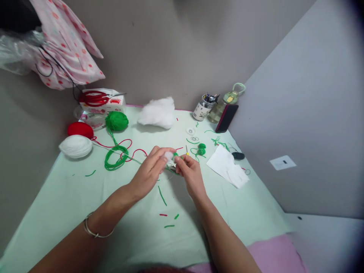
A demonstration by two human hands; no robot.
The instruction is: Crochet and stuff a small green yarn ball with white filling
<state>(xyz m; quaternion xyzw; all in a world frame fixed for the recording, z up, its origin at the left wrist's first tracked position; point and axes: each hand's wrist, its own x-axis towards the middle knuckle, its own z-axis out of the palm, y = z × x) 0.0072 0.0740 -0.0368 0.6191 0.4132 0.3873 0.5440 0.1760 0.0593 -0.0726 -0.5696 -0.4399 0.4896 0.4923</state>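
Observation:
Both hands meet over the middle of the table. A tuft of white stuffing (168, 156) is pinched between the fingers of my left hand (150, 167). Against it, my right hand (191, 172) grips a small green yarn piece (175, 155) between thumb and fingers. The stuffing and the green piece touch; my fingers hide most of both. Something dark and metallic shows just beneath the hands, too covered to name. To the right lie small green crocheted balls (201, 149) with loose yarn tails, beside a yellow-handled tool (187, 151).
White stuffing (157, 113) lies at the back. Green yarn (116, 121), red yarn (80, 130) and white yarn (75, 146) sit left, near red-handled scissors (96, 98). A phone (226, 118), bottle (218, 112), pen holder (201, 110) and white paper (226, 165) are right. Yarn scraps (162, 195) lie in front.

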